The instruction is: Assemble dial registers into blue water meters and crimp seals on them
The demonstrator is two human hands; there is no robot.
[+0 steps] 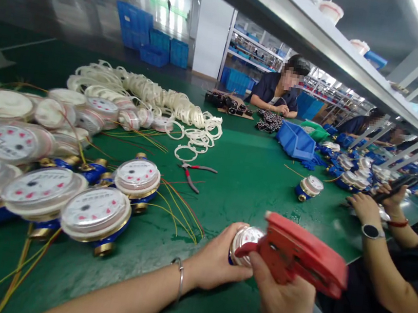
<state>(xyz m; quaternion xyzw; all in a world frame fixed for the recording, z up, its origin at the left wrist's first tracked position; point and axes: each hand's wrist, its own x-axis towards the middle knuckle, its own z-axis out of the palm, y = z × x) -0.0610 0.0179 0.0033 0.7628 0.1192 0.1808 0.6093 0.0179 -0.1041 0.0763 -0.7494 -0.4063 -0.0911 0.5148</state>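
Note:
My left hand (211,263) is wrapped round the side of a round water meter (246,238) near the table's front edge. In my right hand (286,308) is a red hand tool (304,255) with a long, thick body; its hooked end lies over the meter's face. The tool hides part of the dial, and its exact kind is unclear. To the left stand several water meters (96,210) with blue bodies, brass ends and loose coloured wires. Red-handled pliers (195,172) lie apart from both hands on the green table (236,181).
Pale plastic rings (185,106) are heaped behind round meter registers (12,142) at left. A blue bin (296,140) and a lone meter (309,187) stand at right. A co-worker's hands (367,207) hold a dark tool nearby. A person sits across, below an overhead shelf (349,46).

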